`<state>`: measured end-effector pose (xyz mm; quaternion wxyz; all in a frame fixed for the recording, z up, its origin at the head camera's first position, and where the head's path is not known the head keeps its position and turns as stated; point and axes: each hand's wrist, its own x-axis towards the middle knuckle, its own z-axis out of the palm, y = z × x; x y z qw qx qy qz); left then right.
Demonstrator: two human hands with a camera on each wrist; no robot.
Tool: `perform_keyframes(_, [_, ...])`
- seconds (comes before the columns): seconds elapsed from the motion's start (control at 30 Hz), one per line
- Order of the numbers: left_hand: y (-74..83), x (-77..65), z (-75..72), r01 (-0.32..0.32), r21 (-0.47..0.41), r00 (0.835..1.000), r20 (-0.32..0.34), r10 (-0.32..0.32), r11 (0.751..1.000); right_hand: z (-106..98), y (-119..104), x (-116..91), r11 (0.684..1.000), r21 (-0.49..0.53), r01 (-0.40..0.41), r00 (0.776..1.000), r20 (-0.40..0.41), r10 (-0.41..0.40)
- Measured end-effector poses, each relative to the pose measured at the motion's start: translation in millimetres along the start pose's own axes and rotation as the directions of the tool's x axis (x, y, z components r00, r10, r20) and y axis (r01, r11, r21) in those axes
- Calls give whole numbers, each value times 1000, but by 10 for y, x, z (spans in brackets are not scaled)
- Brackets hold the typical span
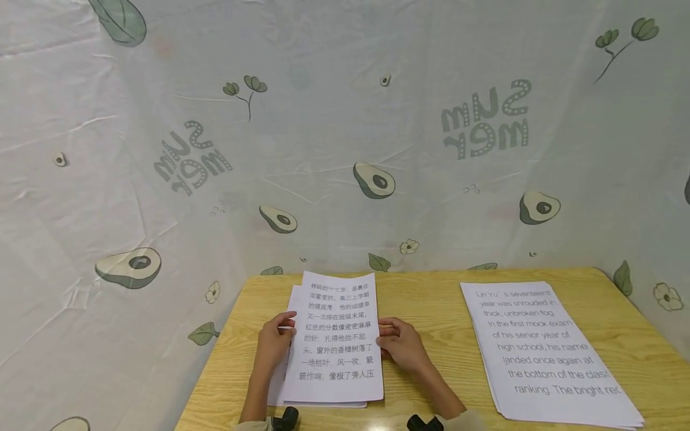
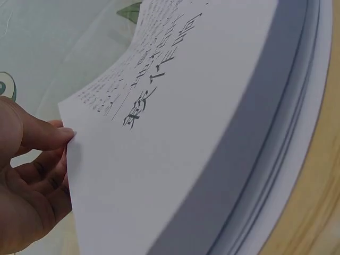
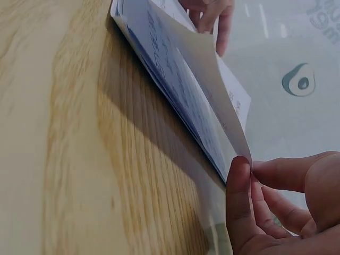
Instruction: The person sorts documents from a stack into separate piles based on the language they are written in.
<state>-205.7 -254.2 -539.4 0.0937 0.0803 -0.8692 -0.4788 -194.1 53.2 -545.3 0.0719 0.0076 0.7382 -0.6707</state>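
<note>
A sheet of paper (image 1: 334,335) printed with large Chinese characters is raised at its sides over other sheets (image 1: 277,386) on the table. My left hand (image 1: 276,340) pinches its left edge between thumb and fingers; the left wrist view shows the thumb on the sheet (image 2: 159,175). At the opposite edge my right hand (image 1: 401,344) pinches the paper too. In the right wrist view the right hand (image 3: 281,202) holds the edge of the lifted sheet (image 3: 231,106), which bows up off the printed pages below.
To the right, a stack of sheets with English text (image 1: 544,353) lies on the wooden table (image 1: 426,299). Behind the table hangs a pale curtain (image 1: 323,137) printed with avocados, leaves and flowers.
</note>
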Motion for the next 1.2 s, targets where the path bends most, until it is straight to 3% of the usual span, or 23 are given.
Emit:
perform_keyframes(0.23, [-86,17,-101,21,-5,1000,-12,-21,1000,157,-11,19,1000,12,12,1000,11,-12])
perform_keyframes(0.5, [-156,6,-172,24,65,1000,-18,-23,998,274,-10,-4,999,-31,23,1000,20,-22])
perform_keyframes(0.87, [-199,-16,-157,37,99,999,-23,-35,994,342,34,-11,994,-83,64,998,-2,-64])
perform_keyframes(1.03, [-203,-32,-169,38,108,999,-17,-36,993,335,57,-16,980,-166,106,994,-12,-109])
perform_keyframes(1.2, [-188,-85,-240,33,146,999,-19,-31,989,233,30,-80,938,-297,177,981,-20,-192])
